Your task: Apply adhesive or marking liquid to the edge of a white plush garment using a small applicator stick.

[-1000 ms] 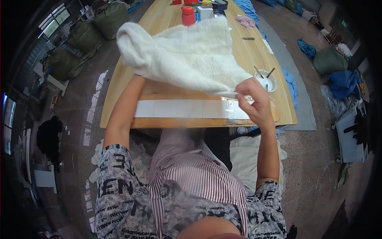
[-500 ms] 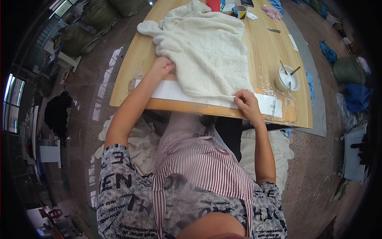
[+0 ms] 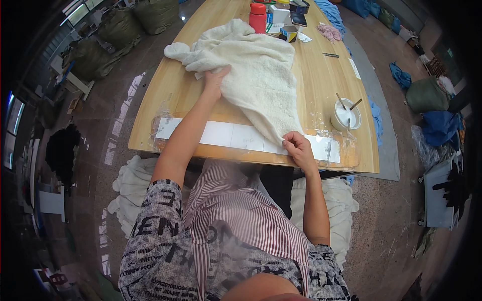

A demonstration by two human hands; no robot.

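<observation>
The wooden table (image 3: 324, 88) fills the middle of the scene, and on it lies the cream fleece cloth (image 3: 251, 70), its rumpled bulk toward the far left and its near end drawn down to a narrow corner. Half a second ago that near end lay broad and flat across the white strip (image 3: 218, 133) along the table's near edge; now only the corner reaches it, and more of the strip's middle is bare. The left hand (image 3: 215, 83) has moved farther from the near edge, up the cloth's left side, thumb against the fleece; its fingers are partly hidden, so I cannot tell whether it grips. The right hand (image 3: 299, 149) pinches the near corner between thumb and fingers, as before, over the right part of the strip. To its far right stands a white tub (image 3: 336, 119) with sticks in it; a red bottle (image 3: 257, 20) stands beyond the cloth, and a small dark tool (image 3: 330, 54) lies at far right
</observation>
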